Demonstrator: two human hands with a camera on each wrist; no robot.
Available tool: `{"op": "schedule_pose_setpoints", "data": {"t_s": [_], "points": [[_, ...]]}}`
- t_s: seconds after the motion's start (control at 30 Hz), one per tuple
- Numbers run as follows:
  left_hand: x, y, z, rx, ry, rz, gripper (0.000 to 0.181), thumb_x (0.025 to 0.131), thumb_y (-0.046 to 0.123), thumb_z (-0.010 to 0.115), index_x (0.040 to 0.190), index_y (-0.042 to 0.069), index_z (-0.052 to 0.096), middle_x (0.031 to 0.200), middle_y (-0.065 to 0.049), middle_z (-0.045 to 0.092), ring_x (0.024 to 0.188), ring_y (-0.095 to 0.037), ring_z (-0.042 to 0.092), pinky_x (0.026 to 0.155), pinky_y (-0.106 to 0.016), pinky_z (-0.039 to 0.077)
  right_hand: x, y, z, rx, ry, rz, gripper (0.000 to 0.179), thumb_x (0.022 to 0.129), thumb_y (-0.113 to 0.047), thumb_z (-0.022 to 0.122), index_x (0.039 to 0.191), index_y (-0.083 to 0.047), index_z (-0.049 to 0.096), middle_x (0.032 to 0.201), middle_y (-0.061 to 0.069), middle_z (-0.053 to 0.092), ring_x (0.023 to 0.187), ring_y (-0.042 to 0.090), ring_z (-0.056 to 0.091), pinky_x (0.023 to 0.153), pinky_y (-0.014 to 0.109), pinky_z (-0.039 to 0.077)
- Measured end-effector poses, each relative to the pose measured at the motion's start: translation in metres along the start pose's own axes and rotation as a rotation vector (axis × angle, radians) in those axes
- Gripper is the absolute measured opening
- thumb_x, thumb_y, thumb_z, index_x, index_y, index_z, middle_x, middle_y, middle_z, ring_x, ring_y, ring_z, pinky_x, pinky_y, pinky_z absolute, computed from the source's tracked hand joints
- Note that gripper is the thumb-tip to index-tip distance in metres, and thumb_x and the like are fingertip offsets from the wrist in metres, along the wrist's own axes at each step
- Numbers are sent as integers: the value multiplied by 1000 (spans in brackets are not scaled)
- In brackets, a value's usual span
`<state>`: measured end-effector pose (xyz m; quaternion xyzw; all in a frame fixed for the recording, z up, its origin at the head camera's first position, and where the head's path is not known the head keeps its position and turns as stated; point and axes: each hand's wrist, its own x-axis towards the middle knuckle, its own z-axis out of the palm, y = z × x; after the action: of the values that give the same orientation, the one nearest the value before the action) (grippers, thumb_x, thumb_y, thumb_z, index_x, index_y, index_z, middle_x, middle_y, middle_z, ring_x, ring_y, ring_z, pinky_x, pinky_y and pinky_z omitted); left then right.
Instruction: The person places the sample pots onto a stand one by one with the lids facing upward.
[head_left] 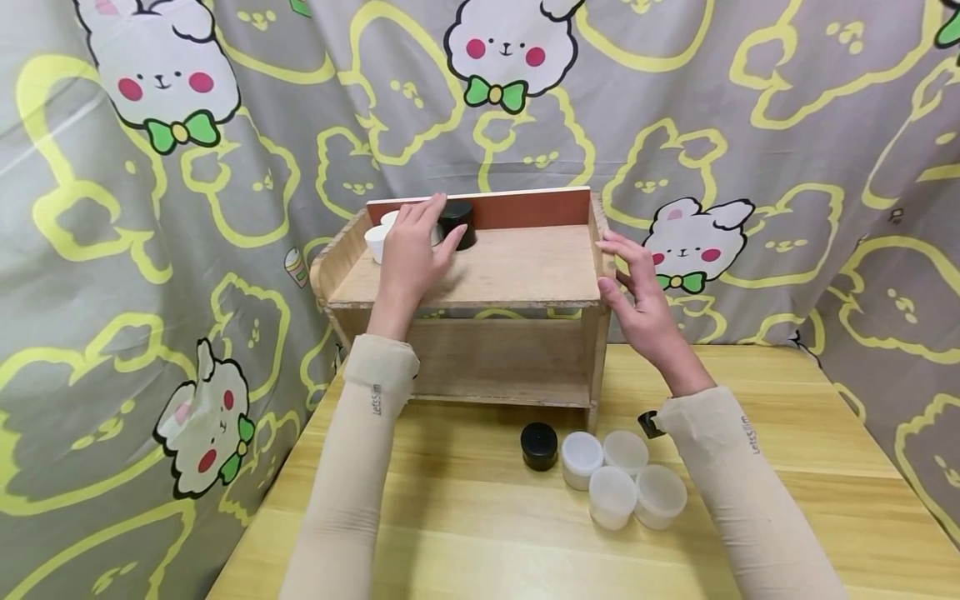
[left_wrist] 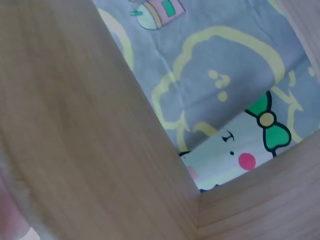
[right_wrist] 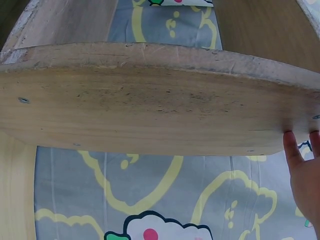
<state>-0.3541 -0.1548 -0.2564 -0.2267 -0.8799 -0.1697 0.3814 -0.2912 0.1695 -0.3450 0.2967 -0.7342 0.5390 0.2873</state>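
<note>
The left arm stretches forward, its hand (head_left: 411, 254) palm down over the left part of the top board of the wooden shelf unit (head_left: 532, 267), just beside the white cups (head_left: 374, 242) and black jar (head_left: 465, 218) standing there; its fingertips are partly hidden, so I cannot tell whether it grasps anything. The right arm angles inward, its hand (head_left: 643, 304) unclenched, extended fingers touching the unit's right side panel (right_wrist: 160, 107). Both beige sleeves (head_left: 348, 492) carry small dark lettering, apparently "LetsSlim", running along the forearm.
</note>
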Motion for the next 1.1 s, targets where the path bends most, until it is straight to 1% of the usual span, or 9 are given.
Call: {"op": "schedule_pose_setpoints", "data": {"t_s": [0.13,0.27,0.4,0.5,0.63,0.73,0.9,1.0,1.1], "points": [[-13,7,-3,-68,79,45,55,101,37,67,144,3,61,144,-12,64,129,-33,58,114,-44,44,0,-2,0,-2,-3,11,48,101,8,55,146,-3,46,164,5,34,152,18,30,118,63,33],[-31,18,-5,-137,129,104,53,100,32,70,142,2,62,144,-13,64,128,-34,59,113,-44,45,0,-3,1,-8,4,12,46,100,11,53,145,2,45,163,11,33,152,19,30,118,64,33],[-51,31,-6,-192,131,160,52,98,28,72,142,1,62,143,-15,64,128,-34,59,115,-43,44,0,-22,2,-1,7,10,42,102,9,51,143,8,42,162,20,31,152,22,29,117,70,29],[-68,38,-4,-212,124,209,54,96,26,75,142,2,61,142,-15,64,126,-33,60,113,-43,46,0,-20,1,5,-1,7,43,103,6,52,145,4,44,163,15,32,153,22,29,117,70,30],[-91,47,1,-200,139,297,58,91,24,79,141,1,61,139,-16,66,121,-32,63,109,-42,51,1,0,-1,-1,-3,2,46,101,7,56,145,-2,47,163,7,34,152,20,30,117,68,32],[-108,54,6,-203,140,352,60,89,24,80,141,-1,61,139,-17,66,122,-32,64,110,-40,51,2,0,-1,1,1,-2,45,100,7,56,144,2,47,163,9,34,152,17,30,117,68,33],[-141,62,20,-242,74,412,63,90,27,79,142,-2,59,140,-17,65,124,-32,63,112,-38,49,2,-3,-2,-3,-5,4,44,101,6,55,145,0,47,163,5,34,152,14,30,117,65,34],[-163,63,32,-261,-10,430,63,91,29,78,143,0,58,141,-16,64,125,-29,63,112,-35,48,1,-4,-2,-7,-11,10,45,102,5,55,145,-1,47,164,4,34,152,16,30,117,65,34],[-183,62,43,-276,-117,438,64,93,32,77,146,2,57,143,-13,64,127,-24,62,114,-32,47,0,-4,-1,-7,-14,12,45,102,5,55,146,-2,47,164,3,34,152,18,30,117,65,33]]}}
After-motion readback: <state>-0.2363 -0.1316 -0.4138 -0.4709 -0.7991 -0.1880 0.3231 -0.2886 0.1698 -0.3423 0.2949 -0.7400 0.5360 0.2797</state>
